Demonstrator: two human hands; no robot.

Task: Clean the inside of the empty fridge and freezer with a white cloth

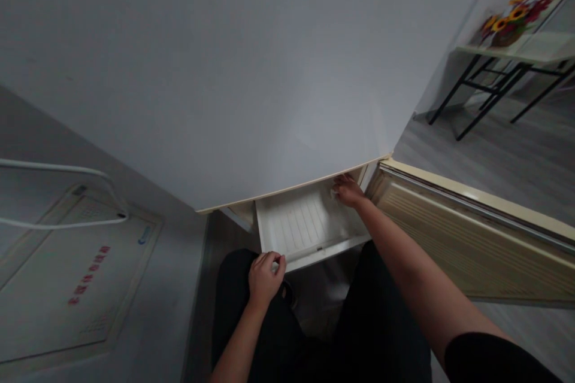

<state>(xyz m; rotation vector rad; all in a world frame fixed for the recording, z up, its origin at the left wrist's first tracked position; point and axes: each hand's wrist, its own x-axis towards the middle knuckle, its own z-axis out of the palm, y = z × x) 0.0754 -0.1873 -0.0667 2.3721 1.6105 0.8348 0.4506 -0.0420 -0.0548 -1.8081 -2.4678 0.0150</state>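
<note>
A shallow white drawer [300, 224] with a ribbed bottom is pulled out below a large pale panel [287, 84]. My left hand [266, 278] is at the drawer's front left corner, its fingers curled over the rim. Deep in the right rear part of the drawer, my right hand [348, 190] is closed around a small white wad [333, 192] that looks like a cloth or tissue. The fingers hide most of it. Nothing else shows inside the drawer.
An open, yellowed door [467, 233] with a ribbed inner face stands at my right. On the left are a white metal bar [67, 167] and a wall cover with red lettering [90, 275]. A table [539, 48] bears a flower basket [507, 33] at the far right.
</note>
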